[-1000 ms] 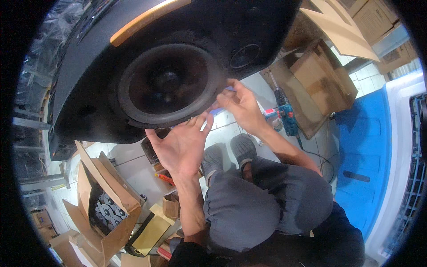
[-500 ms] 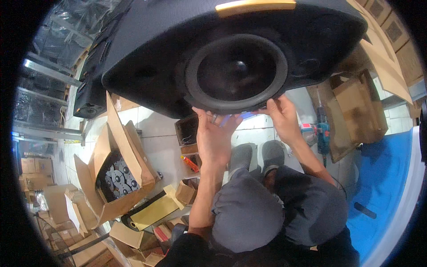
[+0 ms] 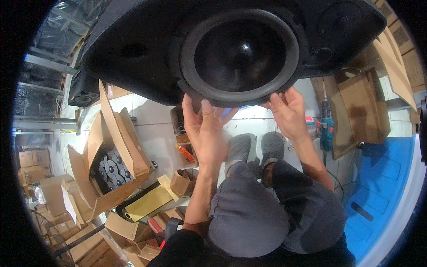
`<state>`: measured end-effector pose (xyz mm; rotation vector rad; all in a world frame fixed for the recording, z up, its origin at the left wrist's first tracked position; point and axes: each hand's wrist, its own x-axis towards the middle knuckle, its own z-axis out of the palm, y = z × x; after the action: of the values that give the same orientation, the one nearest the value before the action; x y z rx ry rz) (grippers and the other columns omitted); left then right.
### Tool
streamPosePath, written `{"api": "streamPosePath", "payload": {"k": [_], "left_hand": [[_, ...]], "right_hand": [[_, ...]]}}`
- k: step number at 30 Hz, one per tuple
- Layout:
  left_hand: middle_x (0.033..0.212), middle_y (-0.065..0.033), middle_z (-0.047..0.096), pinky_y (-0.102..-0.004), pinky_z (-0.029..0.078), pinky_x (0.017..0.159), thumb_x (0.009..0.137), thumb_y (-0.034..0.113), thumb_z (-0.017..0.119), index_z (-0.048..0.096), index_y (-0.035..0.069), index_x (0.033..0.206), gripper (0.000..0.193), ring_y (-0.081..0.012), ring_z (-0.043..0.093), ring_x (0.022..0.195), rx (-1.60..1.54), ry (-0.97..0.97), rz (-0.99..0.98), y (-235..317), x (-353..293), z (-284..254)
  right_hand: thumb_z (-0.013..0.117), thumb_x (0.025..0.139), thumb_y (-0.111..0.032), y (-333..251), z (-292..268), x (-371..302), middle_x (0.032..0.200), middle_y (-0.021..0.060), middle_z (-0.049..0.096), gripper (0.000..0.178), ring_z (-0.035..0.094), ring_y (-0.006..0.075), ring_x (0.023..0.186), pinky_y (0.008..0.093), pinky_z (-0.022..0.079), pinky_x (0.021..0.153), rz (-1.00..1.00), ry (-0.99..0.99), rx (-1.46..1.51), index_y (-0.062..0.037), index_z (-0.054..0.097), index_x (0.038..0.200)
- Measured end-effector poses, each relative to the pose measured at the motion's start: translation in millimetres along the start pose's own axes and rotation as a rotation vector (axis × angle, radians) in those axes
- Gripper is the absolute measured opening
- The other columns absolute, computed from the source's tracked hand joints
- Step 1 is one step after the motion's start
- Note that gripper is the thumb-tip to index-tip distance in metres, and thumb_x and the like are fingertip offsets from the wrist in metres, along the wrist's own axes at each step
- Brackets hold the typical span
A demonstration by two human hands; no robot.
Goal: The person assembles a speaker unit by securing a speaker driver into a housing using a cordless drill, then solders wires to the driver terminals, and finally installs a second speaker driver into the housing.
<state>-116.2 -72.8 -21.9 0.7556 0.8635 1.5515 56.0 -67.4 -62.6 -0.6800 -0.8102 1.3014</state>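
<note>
- black rubber meets the fingertips of both hands: the left hand (image 3: 205, 129) lies open, fingers spread flat under the lower rim of the speaker cone (image 3: 240, 53).
- the right hand (image 3: 289, 111) curls its fingers up over the same rim's right underside, seemingly gripping it, though the fingertips are hidden.
- the cone sits in a large black speaker cabinet (image 3: 133, 49), tilted over the person's knees.
- below, grey shoes (image 3: 255, 147) stand on the pale floor.
- a blue drill (image 3: 327, 127) lies right of the right wrist; an open cardboard box (image 3: 111, 164) of round parts sits well to the left.
</note>
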Motion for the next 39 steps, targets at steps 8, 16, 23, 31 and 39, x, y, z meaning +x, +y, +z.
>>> {"api": "streamPosePath", "payload": {"k": [8, 16, 23, 31, 39], "left_hand": [[0.122, -0.0233, 0.056, -0.0359, 0.057, 0.087, 0.089, -0.006, 0.061, 0.016, 0.007, 0.143, 0.072, -0.0264, 0.064, 0.102, 0.375, -0.234, 0.202, -4.3, 37.7, -44.1], [0.124, -0.0217, 0.054, -0.0363, 0.055, 0.091, 0.079, -0.014, 0.068, 0.022, 0.007, 0.134, 0.075, -0.0261, 0.061, 0.107, 0.483, -0.259, 0.225, 4.2, 37.3, -47.9], [0.114, -0.0168, 0.057, -0.0291, 0.057, 0.081, 0.08, -0.012, 0.068, 0.026, 0.007, 0.129, 0.067, -0.0219, 0.066, 0.093, 0.468, -0.22, 0.199, 5.1, 39.8, -48.6], [0.091, -0.0106, 0.065, -0.0213, 0.047, 0.06, 0.079, -0.01, 0.072, 0.027, 0.007, 0.129, 0.069, -0.0117, 0.061, 0.075, 0.434, -0.141, 0.285, 3.5, 39.7, -38.7], [0.085, -0.0104, 0.066, -0.0202, 0.047, 0.057, 0.082, -0.007, 0.071, 0.026, 0.004, 0.127, 0.065, -0.0092, 0.061, 0.069, 0.512, -0.143, 0.282, 11.8, 42.8, -35.3]], "right_hand": [[0.062, 0.089, 0.004, 2.1, -6.5, 2.5, 0.107, 0.013, 0.067, 0.026, 0.067, 0.0192, 0.096, 0.0352, 0.059, 0.085, 0.038, -0.003, -0.054, 0.0053, 0.056, 0.114], [0.065, 0.087, 0.005, 6.9, -17.7, 5.7, 0.101, 0.0123, 0.069, 0.022, 0.067, 0.0174, 0.091, 0.0307, 0.057, 0.08, -0.004, -0.004, -0.122, 0.0049, 0.06, 0.109], [0.068, 0.086, 0.004, 0.3, -20.1, 12.5, 0.102, 0.0117, 0.069, 0.024, 0.066, 0.0161, 0.089, 0.0296, 0.053, 0.082, -0.013, -0.044, -0.167, 0.0046, 0.061, 0.109], [0.067, 0.086, 0.004, -3.1, -20.4, 13.6, 0.1, 0.0115, 0.07, 0.023, 0.066, 0.0139, 0.084, 0.028, 0.054, 0.077, -0.063, -0.033, -0.207, 0.0055, 0.061, 0.108], [0.065, 0.088, 0.003, -4.0, -4.8, 19.7, 0.1, 0.0134, 0.069, 0.026, 0.067, 0.0147, 0.085, 0.028, 0.058, 0.075, -0.11, 0.024, -0.129, 0.0076, 0.058, 0.112]]}}
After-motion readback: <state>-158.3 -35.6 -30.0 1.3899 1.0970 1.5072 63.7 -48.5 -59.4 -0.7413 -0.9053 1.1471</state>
